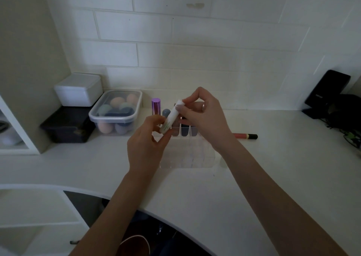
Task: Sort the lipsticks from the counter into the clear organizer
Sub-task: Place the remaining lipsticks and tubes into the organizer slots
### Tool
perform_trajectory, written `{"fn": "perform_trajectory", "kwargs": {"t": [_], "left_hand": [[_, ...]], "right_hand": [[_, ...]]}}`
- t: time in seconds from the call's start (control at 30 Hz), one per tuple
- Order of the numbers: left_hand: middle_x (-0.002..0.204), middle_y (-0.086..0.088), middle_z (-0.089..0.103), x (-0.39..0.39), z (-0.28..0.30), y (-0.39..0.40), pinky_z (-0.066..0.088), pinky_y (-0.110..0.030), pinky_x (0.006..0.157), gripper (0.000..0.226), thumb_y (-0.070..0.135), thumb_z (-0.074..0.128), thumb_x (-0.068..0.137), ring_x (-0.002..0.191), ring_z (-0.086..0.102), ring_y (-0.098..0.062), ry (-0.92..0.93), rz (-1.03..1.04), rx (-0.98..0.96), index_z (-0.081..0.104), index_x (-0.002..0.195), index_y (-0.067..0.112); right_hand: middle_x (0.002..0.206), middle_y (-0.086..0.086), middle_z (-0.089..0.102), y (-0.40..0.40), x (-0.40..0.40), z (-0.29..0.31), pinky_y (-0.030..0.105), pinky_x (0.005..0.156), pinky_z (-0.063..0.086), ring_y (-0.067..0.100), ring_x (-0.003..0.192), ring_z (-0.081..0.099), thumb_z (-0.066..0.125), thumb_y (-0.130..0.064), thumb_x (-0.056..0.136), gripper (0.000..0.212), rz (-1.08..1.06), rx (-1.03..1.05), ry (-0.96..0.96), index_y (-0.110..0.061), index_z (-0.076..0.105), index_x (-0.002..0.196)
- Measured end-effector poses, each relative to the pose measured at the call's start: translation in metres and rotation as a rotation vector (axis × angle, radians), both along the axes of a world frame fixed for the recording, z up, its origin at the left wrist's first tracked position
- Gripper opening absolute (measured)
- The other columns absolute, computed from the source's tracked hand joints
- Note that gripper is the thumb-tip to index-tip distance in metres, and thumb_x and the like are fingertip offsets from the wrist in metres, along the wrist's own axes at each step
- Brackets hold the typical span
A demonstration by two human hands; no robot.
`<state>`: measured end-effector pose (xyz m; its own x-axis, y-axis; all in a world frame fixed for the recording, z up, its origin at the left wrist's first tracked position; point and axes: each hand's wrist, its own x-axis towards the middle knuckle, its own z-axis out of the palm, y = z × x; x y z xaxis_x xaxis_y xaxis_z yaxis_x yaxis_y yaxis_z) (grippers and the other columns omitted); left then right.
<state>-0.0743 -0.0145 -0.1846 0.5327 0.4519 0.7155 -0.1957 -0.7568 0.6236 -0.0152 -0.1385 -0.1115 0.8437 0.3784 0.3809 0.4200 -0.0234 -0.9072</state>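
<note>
Two hands meet over the clear organizer (pixel 195 154) on the white counter (pixel 273 168). Left hand (pixel 145 148) pinches the lower end of a tilted white lipstick tube (pixel 172 117); right hand (pixel 205 117) closes thumb and fingers on its upper end. Behind stand a purple lipstick (pixel 156 105) and what look like dark tubes in the back slots. Farther right, a coral lip gloss (pixel 245 136) lies on the counter.

**Open at front and right, crowded at back left**

Bare surface (pixel 273 177) along front edge and across right half. Blocked at back left by stacked boxes (pixel 74 109) and sponge tub (pixel 117 113); at centre by clear organizer (pixel 187 152); beside it, stray lip gloss (pixel 246 136).
</note>
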Motion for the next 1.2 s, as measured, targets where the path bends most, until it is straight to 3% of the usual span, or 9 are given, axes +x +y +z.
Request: {"fn": "perform_trajectory", "kwargs": {"t": [0.13, 0.27, 0.37, 0.43, 0.53, 0.9, 1.07, 1.13, 1.2], "left_hand": [[0.087, 0.01, 0.063, -0.001, 0.002, 0.0, 0.039, -0.001, 0.061, 0.035, 0.02, 0.08, 0.071, 0.073, 0.056, -0.005, -0.017, -0.021, -0.02, 0.06, 0.1, 0.015], [0.09, 0.011, 0.06, -0.001, 0.002, 0.004, 0.035, 0.002, 0.07, 0.029, 0.014, 0.076, 0.075, 0.079, 0.05, 0.001, -0.036, -0.014, -0.008, 0.064, 0.101, 0.01], [0.089, 0.006, 0.064, 0.0, -0.001, 0.007, 0.037, -0.002, 0.07, 0.023, 0.013, 0.073, 0.078, 0.076, 0.052, -0.001, -0.025, 0.004, -0.021, 0.064, 0.099, 0.012], [0.091, 0.008, 0.064, 0.001, -0.003, 0.009, 0.039, -0.004, 0.068, 0.022, 0.016, 0.072, 0.08, 0.076, 0.055, -0.005, -0.01, 0.019, -0.053, 0.063, 0.099, 0.015], [0.088, 0.017, 0.059, 0.001, -0.003, 0.01, 0.037, -0.004, 0.065, 0.02, 0.021, 0.072, 0.08, 0.074, 0.054, -0.001, -0.009, 0.061, -0.059, 0.061, 0.097, 0.02], [0.089, -0.005, 0.068, 0.002, -0.005, 0.013, 0.038, -0.012, 0.07, 0.018, 0.015, 0.071, 0.081, 0.079, 0.06, -0.018, -0.136, 0.141, -0.04, 0.066, 0.098, 0.01], [0.086, -0.014, 0.062, -0.002, -0.003, 0.012, 0.039, -0.006, 0.073, 0.015, 0.002, 0.07, 0.077, 0.078, 0.052, -0.012, -0.278, 0.098, 0.024, 0.062, 0.09, 0.001], [0.087, -0.007, 0.06, -0.001, -0.002, 0.01, 0.041, -0.007, 0.074, 0.02, 0.0, 0.071, 0.076, 0.079, 0.051, -0.006, -0.284, 0.083, -0.022, 0.059, 0.092, 0.004], [0.086, 0.003, 0.057, -0.002, -0.001, 0.008, 0.043, -0.01, 0.074, 0.025, 0.003, 0.073, 0.076, 0.077, 0.051, -0.004, -0.271, 0.074, -0.124, 0.056, 0.093, 0.009]], "right_hand": [[0.088, 0.011, 0.075, 0.004, 0.002, -0.006, 0.052, 0.076, 0.059, 0.024, 0.077, 0.074, 0.063, -0.007, 0.088, 0.014, -0.017, 0.037, 0.06, -0.003, 0.054, 0.098], [0.094, 0.008, 0.072, 0.006, 0.001, -0.007, 0.027, 0.077, 0.06, 0.011, 0.078, 0.072, 0.054, 0.004, 0.091, 0.023, 0.092, 0.1, 0.153, -0.002, 0.057, 0.113], [0.111, 0.011, 0.071, 0.005, 0.0, -0.007, 0.03, 0.08, 0.059, 0.014, 0.089, 0.072, 0.055, 0.004, 0.091, 0.028, 0.148, 0.105, 0.171, -0.005, 0.055, 0.117], [0.112, 0.008, 0.072, 0.005, -0.004, -0.006, 0.035, 0.069, 0.06, 0.019, 0.083, 0.072, 0.06, 0.0, 0.089, 0.033, 0.173, 0.077, 0.149, -0.008, 0.051, 0.119], [0.107, 0.01, 0.074, 0.005, -0.01, -0.004, 0.022, 0.048, 0.048, 0.01, 0.056, 0.064, 0.064, -0.001, 0.087, 0.037, 0.182, 0.014, 0.093, -0.011, 0.049, 0.119], [0.105, 0.021, 0.07, 0.006, -0.006, -0.006, 0.013, 0.058, 0.05, 0.001, 0.058, 0.065, 0.058, 0.01, 0.085, 0.027, 0.159, 0.047, 0.032, 0.001, 0.062, 0.111], [0.097, 0.018, 0.07, 0.006, 0.0, -0.011, 0.032, 0.078, 0.06, 0.013, 0.073, 0.07, 0.057, 0.007, 0.088, 0.027, 0.139, 0.035, 0.117, -0.005, 0.063, 0.111], [0.094, 0.015, 0.071, 0.006, 0.0, -0.012, 0.054, 0.083, 0.055, 0.024, 0.078, 0.071, 0.055, 0.005, 0.09, 0.026, 0.121, 0.025, 0.137, -0.007, 0.063, 0.111], [0.093, 0.012, 0.071, 0.006, -0.001, -0.012, 0.063, 0.082, 0.05, 0.028, 0.081, 0.072, 0.054, 0.002, 0.092, 0.026, 0.102, 0.011, 0.153, -0.01, 0.063, 0.113]]}}
